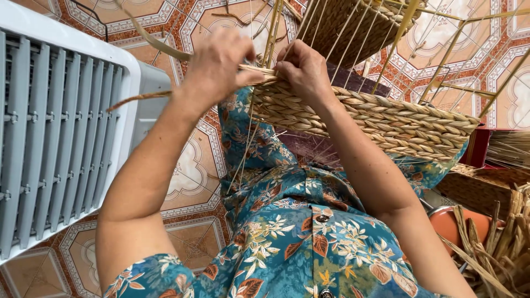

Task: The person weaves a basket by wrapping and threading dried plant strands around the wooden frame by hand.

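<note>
1. Nearest the camera is the person's teal floral garment (298, 243), buttoned down the middle and covering the lap.
2. At the near right, a bundle of loose dried straw strips (497, 243) lies beside an orange-red round container (458, 223).
3. At the left stands a white slatted appliance (55, 138), like a fan or air cooler, on the patterned floor tiles (193, 171).
4. Resting on the lap, right of centre, is a half-woven basket (397, 124) of twisted straw rope, with thin upright stakes (342, 33) rising from its rim toward the far side.
5. The right hand (303, 72) presses on the basket's left rim, its fingers curled tight over the top rope course.
6. The left hand (218, 63) sits just left of it, closed on a twisted straw strand (141, 98) that trails off to the left; its fingertips are hidden, so the pinch itself seems firm but cannot be seen fully.
7. Farther off, a dark red box (477, 144) stands at the right edge.
</note>
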